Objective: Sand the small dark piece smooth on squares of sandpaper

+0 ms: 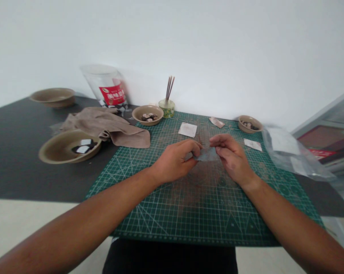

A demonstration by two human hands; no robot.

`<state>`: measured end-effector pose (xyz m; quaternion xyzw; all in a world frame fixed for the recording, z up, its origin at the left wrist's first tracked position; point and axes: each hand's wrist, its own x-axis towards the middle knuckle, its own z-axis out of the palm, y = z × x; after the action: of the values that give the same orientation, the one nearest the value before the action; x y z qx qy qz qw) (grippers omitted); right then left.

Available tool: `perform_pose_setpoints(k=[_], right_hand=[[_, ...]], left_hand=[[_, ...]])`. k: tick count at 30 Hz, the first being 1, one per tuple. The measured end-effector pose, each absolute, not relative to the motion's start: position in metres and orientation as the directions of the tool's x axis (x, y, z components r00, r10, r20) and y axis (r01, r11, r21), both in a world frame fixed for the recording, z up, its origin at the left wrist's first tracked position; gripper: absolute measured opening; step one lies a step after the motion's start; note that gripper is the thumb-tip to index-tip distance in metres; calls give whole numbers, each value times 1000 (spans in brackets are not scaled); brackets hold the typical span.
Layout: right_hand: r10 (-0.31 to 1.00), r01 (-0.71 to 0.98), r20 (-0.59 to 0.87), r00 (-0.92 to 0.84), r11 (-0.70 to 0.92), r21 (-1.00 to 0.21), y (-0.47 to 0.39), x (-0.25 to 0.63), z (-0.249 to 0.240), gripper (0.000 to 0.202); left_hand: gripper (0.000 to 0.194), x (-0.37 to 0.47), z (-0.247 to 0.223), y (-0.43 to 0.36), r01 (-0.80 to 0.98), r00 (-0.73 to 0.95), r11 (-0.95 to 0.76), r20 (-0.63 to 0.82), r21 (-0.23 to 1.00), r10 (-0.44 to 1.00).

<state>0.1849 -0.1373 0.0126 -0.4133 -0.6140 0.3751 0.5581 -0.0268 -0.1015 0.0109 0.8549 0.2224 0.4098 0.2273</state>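
Note:
Above the middle of the green cutting mat (160,217), a small piece of clear plastic (207,155), perhaps a little bag, is stretched between my hands. My left hand (177,160) pinches its left end with curled fingers. At the other end, the thumb and fingers of my right hand (231,158) close on it. Whether anything lies inside the plastic I cannot make out. Just beyond my hands, a white square sheet (187,129) lies flat on the mat. Brownish powder marks the mat below the plastic.
Bowls with dark and pale pieces (149,117) stand at the back, right (250,125) and left (54,152). A brown cloth (111,125), a plastic tub (103,83) and a reed diffuser (167,108) are behind. Paper pieces (253,144) and a clear bag (294,156) lie right.

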Motion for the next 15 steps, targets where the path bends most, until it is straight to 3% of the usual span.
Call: perform_pose_setpoints(k=[6,12,15], right_hand=[[888,292,454,-68,453,-842,-141,182,17,25],[838,488,516,-176,529,-694,-145,181,17,23],[848,500,500,-175,514,-697,-145,180,17,19]], left_hand=[[23,-26,11,-102,265,499,-721,548,641,671],[29,-24,15,-100,294,472,-539,370,789,800],[18,-22,16,-99,297,465,-477,311,827,829]])
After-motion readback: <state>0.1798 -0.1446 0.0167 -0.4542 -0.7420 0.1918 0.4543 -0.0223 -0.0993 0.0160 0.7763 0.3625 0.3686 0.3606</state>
